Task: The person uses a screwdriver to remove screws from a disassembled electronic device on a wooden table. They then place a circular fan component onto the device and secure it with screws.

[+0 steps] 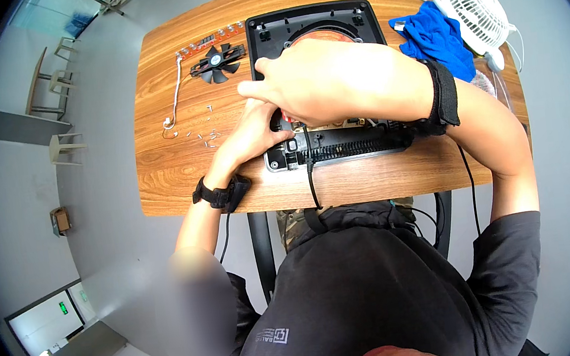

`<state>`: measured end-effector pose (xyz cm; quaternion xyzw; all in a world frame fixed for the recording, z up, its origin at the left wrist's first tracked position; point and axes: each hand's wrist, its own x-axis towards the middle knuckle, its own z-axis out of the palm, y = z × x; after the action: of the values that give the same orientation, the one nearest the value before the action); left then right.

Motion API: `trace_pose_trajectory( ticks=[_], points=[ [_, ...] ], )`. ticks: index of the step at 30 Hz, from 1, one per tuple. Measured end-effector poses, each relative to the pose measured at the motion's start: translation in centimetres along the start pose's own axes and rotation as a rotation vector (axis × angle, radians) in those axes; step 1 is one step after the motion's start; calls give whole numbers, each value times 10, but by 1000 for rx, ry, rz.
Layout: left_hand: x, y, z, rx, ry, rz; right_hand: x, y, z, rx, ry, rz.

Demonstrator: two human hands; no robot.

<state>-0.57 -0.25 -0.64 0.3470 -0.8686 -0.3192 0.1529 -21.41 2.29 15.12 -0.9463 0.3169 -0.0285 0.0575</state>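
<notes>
An opened black induction cooker housing (pixel 371 19) lies on the table before me, its round copper coil (pixel 326 36) partly covered by my right arm. My right hand (pixel 299 82) is closed above the housing's left half. A small red part (pixel 286 116) shows beneath it; whether the hand grips this is hidden. My left hand (pixel 257 129) rests at the housing's left edge, thumb stretched over the inner parts. Its other fingers disappear under my right hand. A black cord (pixel 312 185) leaves the housing's near side.
Left of the housing lie a black cooling fan (pixel 217 63), an orange circuit board strip (pixel 209 42) with a white cable (pixel 176 92), and several small screws (pixel 208 137). Right are a blue cloth (pixel 433 37) and a white fan (pixel 480 15). The wooden table (pixel 181 182) ends close to my body.
</notes>
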Motion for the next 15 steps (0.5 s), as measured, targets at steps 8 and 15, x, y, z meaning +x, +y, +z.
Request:
trace_pose_trajectory(
  ticks=[8,15],
  points=[
    [-5,30,-18,-226,-141,-241,1,-16,7,51,98,-149],
    [-9,9,-9,-267,-119,-229,8,-17,13,-45,72,-135]
  ],
)
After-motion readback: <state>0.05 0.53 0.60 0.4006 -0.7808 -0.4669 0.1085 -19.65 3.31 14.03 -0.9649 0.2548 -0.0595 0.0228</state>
